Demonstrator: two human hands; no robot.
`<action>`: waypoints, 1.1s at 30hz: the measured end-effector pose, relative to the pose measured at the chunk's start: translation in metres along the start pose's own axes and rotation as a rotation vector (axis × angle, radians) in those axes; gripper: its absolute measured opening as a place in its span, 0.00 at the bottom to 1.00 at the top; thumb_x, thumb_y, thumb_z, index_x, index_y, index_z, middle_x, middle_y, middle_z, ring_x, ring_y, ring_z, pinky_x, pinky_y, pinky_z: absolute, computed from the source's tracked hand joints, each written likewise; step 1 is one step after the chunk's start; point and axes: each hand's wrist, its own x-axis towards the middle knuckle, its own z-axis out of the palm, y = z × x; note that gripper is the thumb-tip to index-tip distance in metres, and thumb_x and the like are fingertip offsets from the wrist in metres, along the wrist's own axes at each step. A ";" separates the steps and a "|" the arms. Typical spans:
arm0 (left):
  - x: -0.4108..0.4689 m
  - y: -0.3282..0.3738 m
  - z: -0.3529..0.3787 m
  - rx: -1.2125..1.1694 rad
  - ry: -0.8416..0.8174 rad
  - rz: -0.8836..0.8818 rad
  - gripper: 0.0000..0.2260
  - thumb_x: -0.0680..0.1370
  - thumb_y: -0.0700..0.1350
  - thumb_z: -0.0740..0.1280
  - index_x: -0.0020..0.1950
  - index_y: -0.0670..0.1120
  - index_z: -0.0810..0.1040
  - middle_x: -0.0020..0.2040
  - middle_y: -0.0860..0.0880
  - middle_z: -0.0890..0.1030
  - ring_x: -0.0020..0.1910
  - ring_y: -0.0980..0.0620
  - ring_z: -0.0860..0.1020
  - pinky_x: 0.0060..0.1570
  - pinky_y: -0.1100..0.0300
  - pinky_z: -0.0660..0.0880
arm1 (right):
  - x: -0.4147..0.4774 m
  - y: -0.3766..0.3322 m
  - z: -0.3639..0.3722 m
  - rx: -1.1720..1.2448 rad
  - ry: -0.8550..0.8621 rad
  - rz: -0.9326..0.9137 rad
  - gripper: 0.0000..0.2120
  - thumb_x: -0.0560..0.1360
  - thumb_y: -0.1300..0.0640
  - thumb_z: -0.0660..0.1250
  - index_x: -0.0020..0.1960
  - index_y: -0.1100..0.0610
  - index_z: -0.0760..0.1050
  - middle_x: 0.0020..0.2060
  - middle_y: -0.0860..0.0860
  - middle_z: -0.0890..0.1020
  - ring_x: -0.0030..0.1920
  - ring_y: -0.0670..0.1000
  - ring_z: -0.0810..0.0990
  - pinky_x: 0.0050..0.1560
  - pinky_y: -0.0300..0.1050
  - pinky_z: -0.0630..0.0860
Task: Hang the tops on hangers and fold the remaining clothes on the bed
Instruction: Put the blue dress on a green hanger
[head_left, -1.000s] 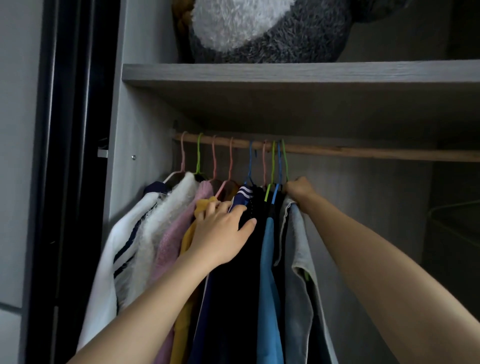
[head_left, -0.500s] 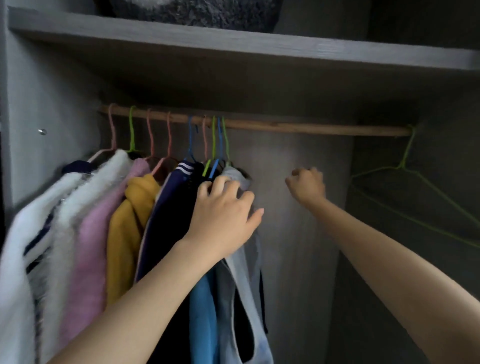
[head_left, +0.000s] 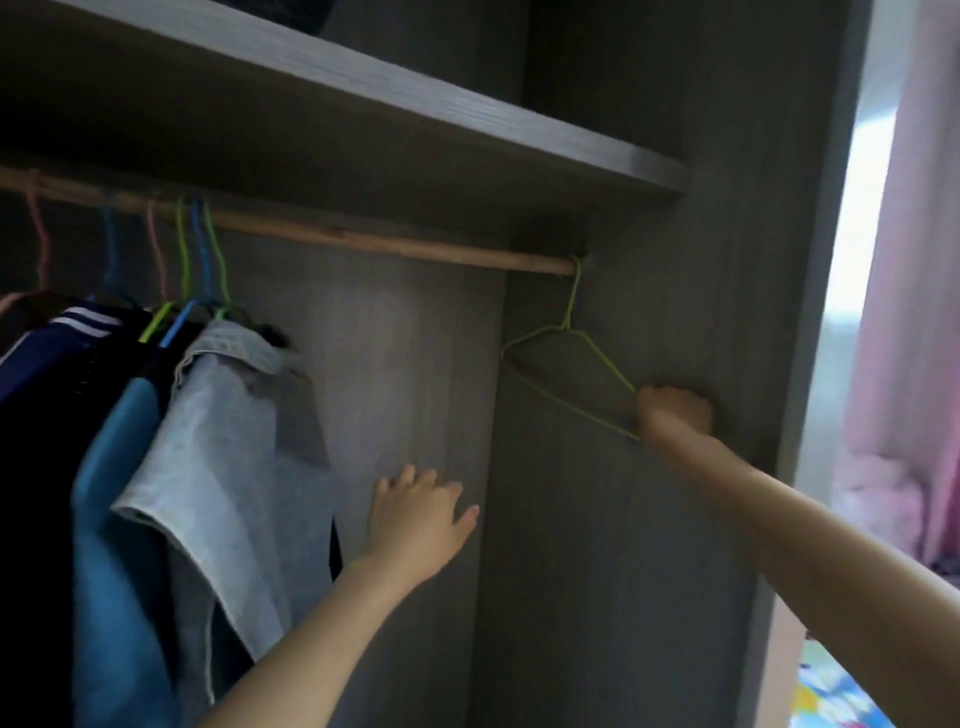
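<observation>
An empty green wire hanger (head_left: 563, 364) hangs at the right end of the wooden rail (head_left: 395, 244) inside the wardrobe. My right hand (head_left: 672, 410) grips the hanger's right corner against the wardrobe's side wall. My left hand (head_left: 415, 517) is open in the free space in front of the back panel, fingers spread, holding nothing. At the left of the rail hang several clothes on coloured hangers: a grey top (head_left: 223, 436), a blue one (head_left: 111, 499) and a dark striped one (head_left: 57, 338).
A grey shelf (head_left: 467, 124) runs above the rail. The wardrobe's right side wall (head_left: 727, 260) stands close behind the green hanger. A pink curtain (head_left: 914, 260) and a bright window lie to the right, outside the wardrobe.
My view has swung right. My left hand has left the hanging clothes and now hovers open. My right hand has moved right along the rail and taken hold of the green hanger.
</observation>
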 end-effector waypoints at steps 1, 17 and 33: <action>-0.002 0.001 0.002 -0.012 -0.006 -0.001 0.21 0.81 0.59 0.50 0.68 0.51 0.70 0.65 0.48 0.72 0.65 0.47 0.66 0.60 0.54 0.63 | -0.002 0.002 -0.001 -0.014 0.005 -0.008 0.16 0.80 0.58 0.56 0.66 0.61 0.71 0.62 0.57 0.77 0.62 0.56 0.76 0.48 0.42 0.67; -0.023 -0.013 0.012 -0.255 0.191 -0.132 0.43 0.65 0.65 0.34 0.71 0.50 0.68 0.67 0.47 0.72 0.65 0.46 0.68 0.57 0.53 0.65 | -0.044 -0.004 -0.009 0.029 0.192 -0.225 0.11 0.76 0.67 0.55 0.57 0.62 0.67 0.51 0.61 0.81 0.53 0.62 0.79 0.43 0.48 0.69; -0.041 0.032 0.124 -0.553 0.424 -0.410 0.22 0.72 0.47 0.59 0.62 0.37 0.74 0.56 0.32 0.76 0.58 0.31 0.70 0.58 0.37 0.63 | -0.229 0.159 0.063 0.297 0.097 -0.601 0.07 0.74 0.55 0.55 0.50 0.53 0.69 0.18 0.52 0.69 0.18 0.56 0.68 0.20 0.38 0.55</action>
